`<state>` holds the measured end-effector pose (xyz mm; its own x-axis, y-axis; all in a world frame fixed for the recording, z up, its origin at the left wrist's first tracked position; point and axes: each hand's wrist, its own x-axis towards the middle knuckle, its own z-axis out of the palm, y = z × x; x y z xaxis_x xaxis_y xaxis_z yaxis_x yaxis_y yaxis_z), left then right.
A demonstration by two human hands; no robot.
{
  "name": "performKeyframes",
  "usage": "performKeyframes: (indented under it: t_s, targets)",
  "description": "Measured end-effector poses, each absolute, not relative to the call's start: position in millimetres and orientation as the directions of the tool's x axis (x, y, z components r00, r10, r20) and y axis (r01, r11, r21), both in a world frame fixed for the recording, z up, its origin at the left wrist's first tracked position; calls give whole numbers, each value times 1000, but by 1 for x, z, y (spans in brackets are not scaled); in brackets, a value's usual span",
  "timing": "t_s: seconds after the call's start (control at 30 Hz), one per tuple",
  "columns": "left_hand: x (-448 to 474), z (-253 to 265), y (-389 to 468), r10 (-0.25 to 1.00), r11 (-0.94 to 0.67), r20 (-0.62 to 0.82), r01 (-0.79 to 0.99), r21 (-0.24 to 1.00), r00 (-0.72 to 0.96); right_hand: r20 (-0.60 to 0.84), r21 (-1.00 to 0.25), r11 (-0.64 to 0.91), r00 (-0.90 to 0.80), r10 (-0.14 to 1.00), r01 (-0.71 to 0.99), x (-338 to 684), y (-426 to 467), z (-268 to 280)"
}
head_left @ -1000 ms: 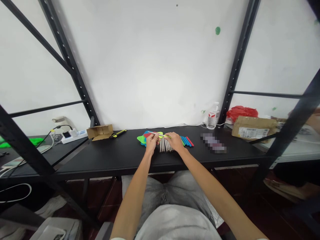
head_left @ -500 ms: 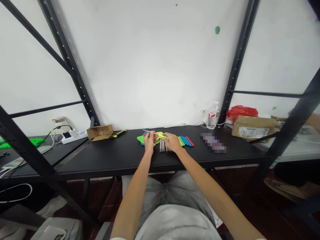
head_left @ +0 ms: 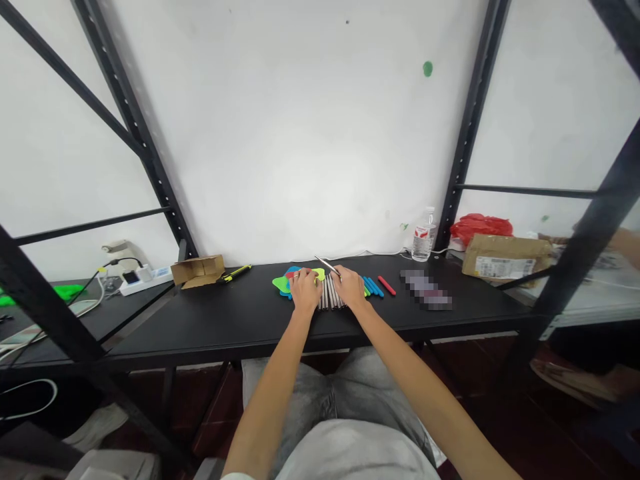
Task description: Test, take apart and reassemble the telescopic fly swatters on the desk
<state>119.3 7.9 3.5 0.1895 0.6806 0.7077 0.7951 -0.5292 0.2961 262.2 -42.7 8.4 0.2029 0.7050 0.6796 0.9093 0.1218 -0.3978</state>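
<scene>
My left hand (head_left: 306, 291) lies over a pile of flat, leaf-like pieces (head_left: 280, 285) in green, blue, red and yellow, its fingers stretched forward onto them. Whether anything is under its fingertips is hidden. Close beside it, my right hand (head_left: 349, 288) is closed around a slim silver stick (head_left: 326, 264) that points up and to the left. A row of similar silver sticks (head_left: 328, 297) lies between and below the hands. To the right of my right hand lie several blue tubes (head_left: 373, 287) and, a little apart, a red tube (head_left: 387, 286). Green ones show partly by the hand.
An open cardboard box (head_left: 199, 272) and a yellow-black cutter (head_left: 235, 274) sit left on the black table (head_left: 200, 320). At right stand a water bottle (head_left: 423, 237), a blurred patch, a taped carton (head_left: 505, 257) and a red bag (head_left: 480, 228). Black rack posts flank both sides.
The silver stick with a yellow-green tube, held between both hands before, is no longer there; my right hand has a bare-looking stick. My left hand has dropped onto the pile. The red tube lies farther apart.
</scene>
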Motion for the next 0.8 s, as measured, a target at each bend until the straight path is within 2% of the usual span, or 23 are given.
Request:
performKeyframes:
  t_s: [0.1,0.2,0.37,0.5,0.7,0.8]
  targets:
    - [116,3,17,671,-512,676,849,126,305,674,-401,117,206,709,909,262,-43,10]
    - [113,2,23,682,-520,631,852,62,370,670,-406,127,201,714,905,262,-43,11]
    - [109,3,26,764,-501,514,860,93,389,660,-425,122,215,719,897,261,-45,12]
    - [103,4,26,780,-494,504,859,132,371,647,-438,106,231,726,893,270,-45,21]
    - [102,4,27,760,-522,523,842,135,387,486,-507,-166,440,755,846,322,-49,41]
    - [103,2,28,751,-529,529,839,125,395,410,-514,-225,467,783,828,338,-52,40]
